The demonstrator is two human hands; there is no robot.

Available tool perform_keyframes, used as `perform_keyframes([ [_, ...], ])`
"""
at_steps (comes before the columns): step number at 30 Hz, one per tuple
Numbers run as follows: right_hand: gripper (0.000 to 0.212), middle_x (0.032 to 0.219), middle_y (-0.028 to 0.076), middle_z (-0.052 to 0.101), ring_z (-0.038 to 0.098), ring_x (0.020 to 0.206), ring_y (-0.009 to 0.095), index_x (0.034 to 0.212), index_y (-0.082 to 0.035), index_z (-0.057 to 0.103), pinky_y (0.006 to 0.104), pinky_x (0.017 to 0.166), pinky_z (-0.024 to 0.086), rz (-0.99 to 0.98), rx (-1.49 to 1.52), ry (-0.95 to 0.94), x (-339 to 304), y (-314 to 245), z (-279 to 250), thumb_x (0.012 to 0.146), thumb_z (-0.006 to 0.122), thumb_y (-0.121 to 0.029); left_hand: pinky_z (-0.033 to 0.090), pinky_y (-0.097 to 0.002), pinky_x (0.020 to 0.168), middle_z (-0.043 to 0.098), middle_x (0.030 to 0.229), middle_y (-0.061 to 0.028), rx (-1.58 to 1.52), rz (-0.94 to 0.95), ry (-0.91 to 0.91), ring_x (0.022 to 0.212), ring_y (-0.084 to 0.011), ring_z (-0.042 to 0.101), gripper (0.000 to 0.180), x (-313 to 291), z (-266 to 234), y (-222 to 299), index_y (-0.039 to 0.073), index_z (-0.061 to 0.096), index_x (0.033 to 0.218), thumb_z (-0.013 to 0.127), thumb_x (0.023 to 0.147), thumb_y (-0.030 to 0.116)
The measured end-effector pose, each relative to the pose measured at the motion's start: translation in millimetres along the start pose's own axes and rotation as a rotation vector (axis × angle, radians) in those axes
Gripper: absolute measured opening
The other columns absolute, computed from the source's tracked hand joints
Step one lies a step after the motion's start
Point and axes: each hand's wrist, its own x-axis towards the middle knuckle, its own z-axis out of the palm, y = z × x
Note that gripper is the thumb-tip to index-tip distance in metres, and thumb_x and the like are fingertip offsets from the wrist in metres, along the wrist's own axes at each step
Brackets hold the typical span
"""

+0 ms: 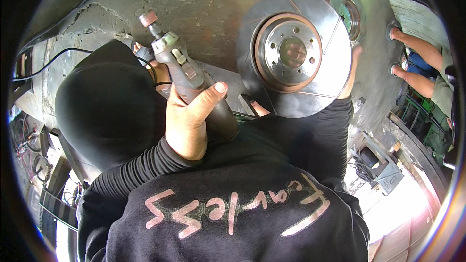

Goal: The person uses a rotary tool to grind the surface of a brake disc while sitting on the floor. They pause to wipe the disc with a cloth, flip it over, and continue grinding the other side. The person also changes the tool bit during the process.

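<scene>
My left hand [187, 126] is wrapped round a dark grey die grinder [180, 65], thumb along its side. A small pink grinding stone [148, 18] sits at its tip, pointing up and away to the left. At the right, a large slotted brake disc [310, 43] stands tilted with its shiny face toward me. My right hand [355, 65] grips the disc's right edge; most of its fingers are hidden behind the metal. The stone and the disc are well apart.
A second brake disc [357, 9] lies beyond the first on the stained grey floor [208, 9]. A black cable [53, 56] runs in from the left toward the grinder. A person's bare legs [412, 82] show at the right, above a metal frame [383, 170].
</scene>
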Motion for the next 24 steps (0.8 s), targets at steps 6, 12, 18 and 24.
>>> perform_keyframes([
  [6, 0.094, 0.141, 0.025, 0.035, 0.043, 0.125, 0.041, 0.145, -0.001, 0.021, 0.0551, 0.102, 0.039, -0.156, -0.233, 0.105, -17.1, -8.3, -9.6, 0.078, 0.058, -0.057, 0.046, -0.0309, 0.072, 0.062, 0.081, -0.0066, 0.02, 0.03, -0.027, 0.076, -0.0176, 0.059, 0.029, -5.4, -4.4, 2.6, 0.006, 0.053, 0.098, 0.072, 0.078, 0.016],
  [12, 0.07, 0.119, 0.019, 0.058, 0.058, 0.107, 0.032, 0.132, 0.005, 0.04, 0.0422, 0.097, 0.044, -0.084, -0.38, 0.363, -24.3, -23.2, -6.4, 0.07, 0.062, -0.017, 0.045, -0.0302, 0.072, 0.063, 0.079, -0.0052, 0.021, 0.064, -0.04, 0.073, -0.0162, 0.059, 0.021, -8.5, -9.3, 3.1, 0.005, 0.057, 0.091, 0.071, 0.078, 0.016],
  [18, 0.053, 0.113, 0.013, 0.061, 0.061, 0.101, 0.023, 0.123, 0.005, 0.049, 0.0343, 0.091, 0.046, -0.133, -0.738, 0.543, -24.3, -31.8, 10.3, 0.072, 0.061, 0.002, 0.046, -0.0304, 0.07, 0.063, 0.078, -0.0062, -0.009, 0.048, -0.078, 0.07, -0.0165, 0.059, 0.021, -9.1, -15.1, -1.5, 0.005, 0.058, 0.091, 0.07, 0.079, 0.017],
  [24, 0.051, 0.11, 0.009, 0.062, 0.06, 0.098, 0.018, 0.122, 0.004, 0.05, 0.031, 0.09, 0.046, -0.236, -0.934, 0.601, -18.8, -15.6, 32.5, 0.073, 0.064, 0.008, 0.047, -0.0312, 0.07, 0.063, 0.078, -0.0073, -0.014, 0.042, -0.089, 0.071, -0.0175, 0.059, 0.021, -12.7, -13.9, -0.1, 0.005, 0.058, 0.091, 0.07, 0.08, 0.018],
])
